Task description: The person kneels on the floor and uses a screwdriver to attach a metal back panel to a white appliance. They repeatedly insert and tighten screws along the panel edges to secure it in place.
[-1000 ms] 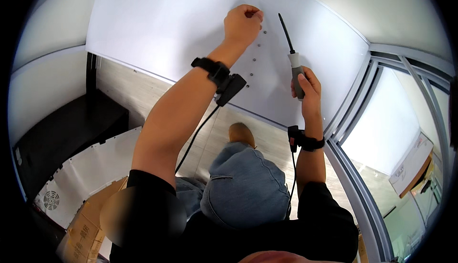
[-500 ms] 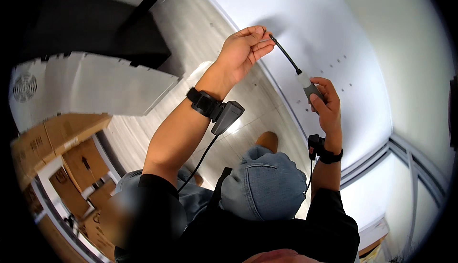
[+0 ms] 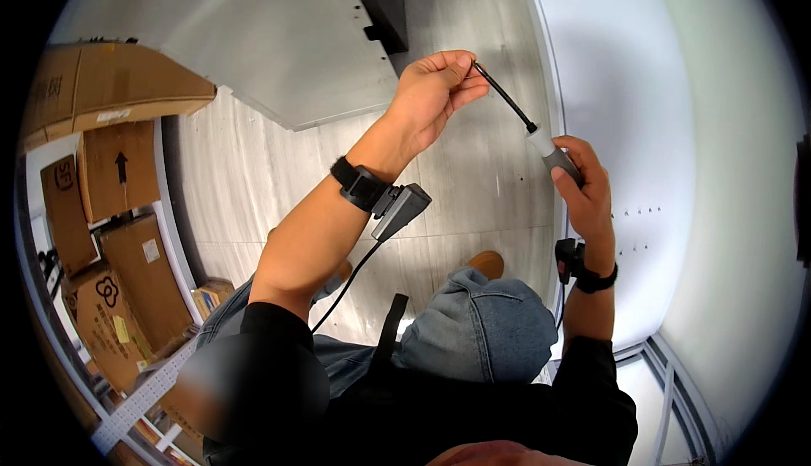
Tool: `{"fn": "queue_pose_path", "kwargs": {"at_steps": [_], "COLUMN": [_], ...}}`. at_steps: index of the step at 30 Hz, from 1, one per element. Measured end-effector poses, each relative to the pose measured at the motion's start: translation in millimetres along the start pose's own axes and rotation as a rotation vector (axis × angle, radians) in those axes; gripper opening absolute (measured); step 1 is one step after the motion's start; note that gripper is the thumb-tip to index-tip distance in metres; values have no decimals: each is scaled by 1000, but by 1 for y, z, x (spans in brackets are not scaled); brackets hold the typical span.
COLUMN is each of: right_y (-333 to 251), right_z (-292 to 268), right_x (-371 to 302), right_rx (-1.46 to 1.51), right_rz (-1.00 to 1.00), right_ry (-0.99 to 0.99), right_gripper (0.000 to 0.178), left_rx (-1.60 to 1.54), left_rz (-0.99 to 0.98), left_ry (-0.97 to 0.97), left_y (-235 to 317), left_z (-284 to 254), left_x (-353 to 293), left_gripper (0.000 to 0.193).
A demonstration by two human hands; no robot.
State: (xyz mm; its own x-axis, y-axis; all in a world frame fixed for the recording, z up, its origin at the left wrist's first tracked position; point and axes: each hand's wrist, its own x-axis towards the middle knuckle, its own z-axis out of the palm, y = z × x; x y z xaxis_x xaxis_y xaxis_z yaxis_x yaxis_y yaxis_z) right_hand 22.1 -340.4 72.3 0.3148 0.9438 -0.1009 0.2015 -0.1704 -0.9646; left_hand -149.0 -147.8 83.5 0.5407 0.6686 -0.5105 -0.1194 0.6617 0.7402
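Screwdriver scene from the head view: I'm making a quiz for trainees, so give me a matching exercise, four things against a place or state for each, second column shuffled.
Things:
1. screwdriver
2. left hand
3. cardboard boxes
4. white panel

Places or states:
A. stacked at the person's left
B. handle in the grip of the right hand
C. pinching the tip of the dark shaft
D. at the person's right, with rows of small holes

Pairs: 1-B, 2-C, 3-A, 4-D
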Motion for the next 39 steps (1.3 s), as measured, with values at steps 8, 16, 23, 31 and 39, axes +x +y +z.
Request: {"fn": "queue_pose_path", "kwargs": {"at_steps": [8, 16, 23, 31, 39], "right_y": [-89, -240, -276, -287, -272], "right_z": [10, 31, 62, 127, 155], "right_x": [42, 38, 21, 8, 12], "right_rx": [-161, -338, -265, -407, -518], "right_rz": [16, -119, -248, -434, -494], "right_ry": [-141, -154, 83, 449, 628], "right_gripper": [26, 30, 39, 36, 39], "left_rx": [-140, -179, -176, -208, -96], "left_rz": [114, 202, 244, 340, 379], "left_ry": [14, -26, -195, -241, -274], "left_y": [54, 149, 213, 220, 217], "left_z": [-21, -12, -9, 3, 12], "left_x": [-32, -85, -87, -70, -68], "left_gripper": [16, 16, 18, 22, 24]}}
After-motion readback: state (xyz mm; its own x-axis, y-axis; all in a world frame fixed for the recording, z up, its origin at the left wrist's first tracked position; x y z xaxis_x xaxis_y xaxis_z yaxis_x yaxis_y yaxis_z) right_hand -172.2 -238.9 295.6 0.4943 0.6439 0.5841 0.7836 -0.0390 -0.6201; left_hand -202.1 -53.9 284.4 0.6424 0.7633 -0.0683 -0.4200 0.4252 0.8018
